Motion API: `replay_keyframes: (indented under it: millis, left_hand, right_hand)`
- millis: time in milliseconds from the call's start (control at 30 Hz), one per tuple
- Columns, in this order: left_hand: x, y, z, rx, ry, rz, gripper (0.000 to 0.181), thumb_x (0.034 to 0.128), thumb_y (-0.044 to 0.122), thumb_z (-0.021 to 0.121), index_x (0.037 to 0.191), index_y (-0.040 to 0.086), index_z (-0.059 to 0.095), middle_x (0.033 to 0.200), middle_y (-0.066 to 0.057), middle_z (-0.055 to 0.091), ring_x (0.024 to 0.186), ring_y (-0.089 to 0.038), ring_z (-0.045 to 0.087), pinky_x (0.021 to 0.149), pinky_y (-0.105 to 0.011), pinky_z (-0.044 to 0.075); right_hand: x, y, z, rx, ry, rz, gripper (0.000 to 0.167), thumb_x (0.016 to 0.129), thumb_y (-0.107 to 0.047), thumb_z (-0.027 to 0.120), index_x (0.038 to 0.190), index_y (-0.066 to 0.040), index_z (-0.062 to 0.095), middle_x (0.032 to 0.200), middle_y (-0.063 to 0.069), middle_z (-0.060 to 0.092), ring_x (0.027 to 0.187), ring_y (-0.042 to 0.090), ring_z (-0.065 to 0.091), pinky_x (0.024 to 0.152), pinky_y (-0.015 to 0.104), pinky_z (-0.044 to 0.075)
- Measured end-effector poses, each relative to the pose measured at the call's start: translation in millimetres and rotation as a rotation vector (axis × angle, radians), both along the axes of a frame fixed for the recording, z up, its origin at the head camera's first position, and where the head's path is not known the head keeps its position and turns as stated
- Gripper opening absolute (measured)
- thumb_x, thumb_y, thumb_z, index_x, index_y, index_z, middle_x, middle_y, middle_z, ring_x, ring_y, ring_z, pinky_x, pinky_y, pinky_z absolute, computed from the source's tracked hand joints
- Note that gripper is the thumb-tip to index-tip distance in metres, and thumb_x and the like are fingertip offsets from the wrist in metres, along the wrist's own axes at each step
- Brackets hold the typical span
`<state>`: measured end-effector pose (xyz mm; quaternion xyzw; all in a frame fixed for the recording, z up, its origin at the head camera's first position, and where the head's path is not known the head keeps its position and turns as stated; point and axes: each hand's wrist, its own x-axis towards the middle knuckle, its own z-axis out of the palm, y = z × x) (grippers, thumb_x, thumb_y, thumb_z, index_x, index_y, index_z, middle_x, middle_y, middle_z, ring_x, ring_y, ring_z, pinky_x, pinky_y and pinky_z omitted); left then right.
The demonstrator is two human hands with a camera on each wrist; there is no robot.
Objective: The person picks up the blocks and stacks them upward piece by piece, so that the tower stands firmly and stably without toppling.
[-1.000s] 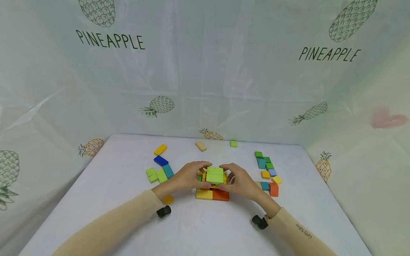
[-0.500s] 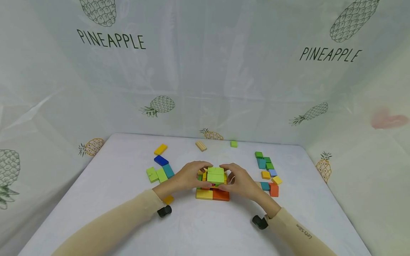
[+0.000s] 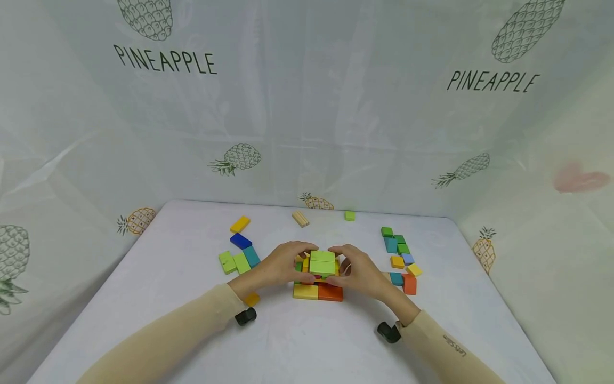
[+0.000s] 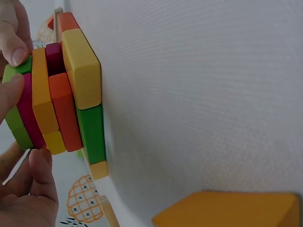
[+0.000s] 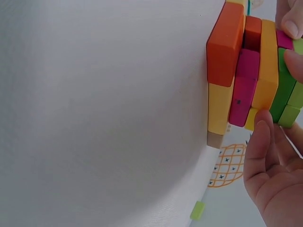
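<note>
A layered stack of coloured wooden blocks stands in the middle of the table, with light green blocks on top. My left hand grips the upper left end, thumb in front and index finger behind. My right hand grips the upper right end likewise. In the left wrist view the left thumb touches a magenta block under the light green layer. The right wrist view shows the right thumb against a green block in that layer. A yellow block and an orange-red block form the bottom front.
Loose blocks lie left, among them a blue block and a yellow-orange block by the left wrist. More sit right, including a red-orange block. A ridged beige block and a light green block lie behind.
</note>
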<state>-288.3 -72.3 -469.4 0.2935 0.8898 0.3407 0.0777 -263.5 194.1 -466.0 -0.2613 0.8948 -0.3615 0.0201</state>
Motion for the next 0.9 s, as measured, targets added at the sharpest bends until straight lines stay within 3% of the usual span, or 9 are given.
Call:
replay_keyframes:
  millis: [900]
  left_hand:
    - [-1.3,1.4,-2.1,-0.047,0.005,-0.008,0.081,0.0873,0.043,0.089,0.156,0.025,0.051,0.139,0.0,0.064,0.127,-0.022,0.054,0.109,-0.045,0.05]
  right_hand:
    - [-1.4,1.5,-1.4,0.003,-0.003,0.003,0.073,0.088,-0.03,0.09,0.149,-0.007,0.058,0.127,0.005,0.065,0.092,0.022,0.065,0.076,0.026,0.059]
